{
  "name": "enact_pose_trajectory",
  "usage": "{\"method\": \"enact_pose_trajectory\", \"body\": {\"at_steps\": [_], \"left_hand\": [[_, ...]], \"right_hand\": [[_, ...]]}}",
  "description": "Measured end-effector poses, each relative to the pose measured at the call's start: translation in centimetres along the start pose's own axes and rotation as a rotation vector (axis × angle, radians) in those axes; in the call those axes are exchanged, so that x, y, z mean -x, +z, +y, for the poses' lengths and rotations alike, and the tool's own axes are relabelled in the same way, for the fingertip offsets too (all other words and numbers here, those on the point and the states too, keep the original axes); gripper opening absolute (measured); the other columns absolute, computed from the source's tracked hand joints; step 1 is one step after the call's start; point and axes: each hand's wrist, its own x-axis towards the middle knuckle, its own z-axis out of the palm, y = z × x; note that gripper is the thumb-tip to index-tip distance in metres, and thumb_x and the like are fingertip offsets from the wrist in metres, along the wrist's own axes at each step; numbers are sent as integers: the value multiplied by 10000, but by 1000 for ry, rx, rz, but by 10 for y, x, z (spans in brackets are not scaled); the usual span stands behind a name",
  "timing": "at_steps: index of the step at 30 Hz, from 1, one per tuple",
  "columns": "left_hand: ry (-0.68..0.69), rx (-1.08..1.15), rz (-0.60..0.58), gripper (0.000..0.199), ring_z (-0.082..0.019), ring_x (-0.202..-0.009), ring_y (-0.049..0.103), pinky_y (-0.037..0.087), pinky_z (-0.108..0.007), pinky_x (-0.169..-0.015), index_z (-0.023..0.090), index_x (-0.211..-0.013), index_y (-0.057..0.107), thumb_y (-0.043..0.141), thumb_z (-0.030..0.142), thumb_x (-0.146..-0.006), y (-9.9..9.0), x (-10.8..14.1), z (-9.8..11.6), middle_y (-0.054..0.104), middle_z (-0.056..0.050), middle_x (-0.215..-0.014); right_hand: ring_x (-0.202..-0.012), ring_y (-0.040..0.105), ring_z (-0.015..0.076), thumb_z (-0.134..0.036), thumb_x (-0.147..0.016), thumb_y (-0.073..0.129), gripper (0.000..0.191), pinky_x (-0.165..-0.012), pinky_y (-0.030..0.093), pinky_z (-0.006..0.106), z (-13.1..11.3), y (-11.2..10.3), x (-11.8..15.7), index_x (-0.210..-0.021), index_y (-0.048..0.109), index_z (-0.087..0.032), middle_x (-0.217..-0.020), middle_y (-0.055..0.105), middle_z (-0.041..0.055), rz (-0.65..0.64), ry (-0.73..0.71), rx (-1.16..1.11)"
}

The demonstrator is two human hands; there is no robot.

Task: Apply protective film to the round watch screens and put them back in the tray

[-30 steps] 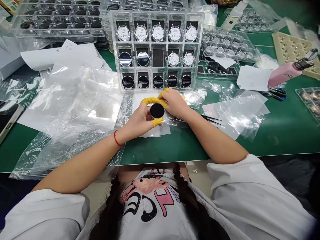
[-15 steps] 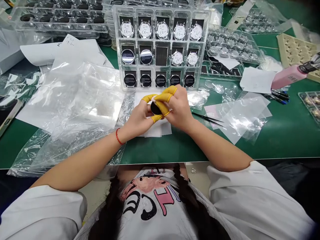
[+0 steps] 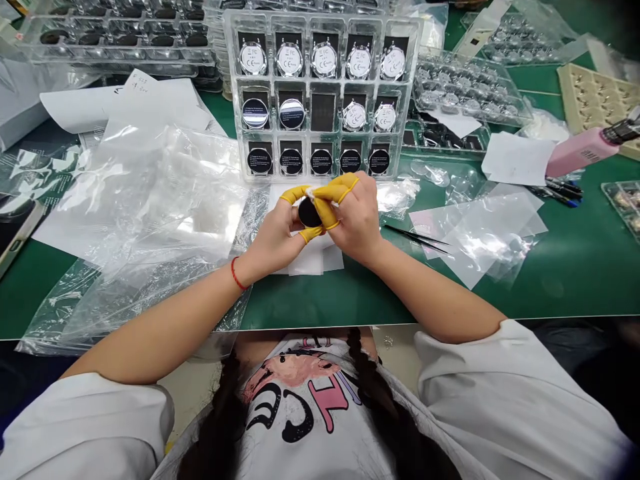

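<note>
Between both hands, above the front part of the bench, a round watch point(image 3: 309, 213) shows its black face. My left hand point(image 3: 281, 231) grips it at the left and lower rim, with yellow finger cots on the fingertips. A small white wad, which looks like a wiping cloth point(image 3: 309, 193), is pinched at the upper rim by my right hand point(image 3: 354, 215), also in yellow finger cots. The right fingers hide part of the watch. Behind the hands stands a tilted clear tray point(image 3: 321, 85) of watches in rows; one middle pocket shows only its black backing.
Black tweezers point(image 3: 417, 238) lie right of my right hand, near loose clear film point(image 3: 480, 237). Plastic bags point(image 3: 185, 200) cover the left side. White paper point(image 3: 307, 261) lies under the hands. A pink bottle point(image 3: 580, 153), pens and further trays stand at the right and back.
The watch has turned slightly and shifted a little left and up, showing more of its black face. My right hand has shifted slightly left with the white wad still at the rim.
</note>
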Motion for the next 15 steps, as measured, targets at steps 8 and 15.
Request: {"method": "enact_pose_trajectory", "body": {"at_steps": [8,15], "left_hand": [[158,-60,48,566,-199,-1036,726,599,-387,-960,250,-1292,345,689,382,-862,-5,0,7,678,-48,-1075],[166,-39,50,621,-202,-1058,718,593,-388,-964,268,-1327,312,688,423,-858,-8,-3,4,674,-41,-1091]], "right_hand": [[-930,585,194,-317,-904,572,149,-880,488,425,31,-42,-19,-993,646,-223,-996,659,45,-143,452,-273],[-928,632,190,-344,-918,564,176,-900,500,420,10,-60,-26,-929,688,-219,-970,695,44,-198,429,-401]]}}
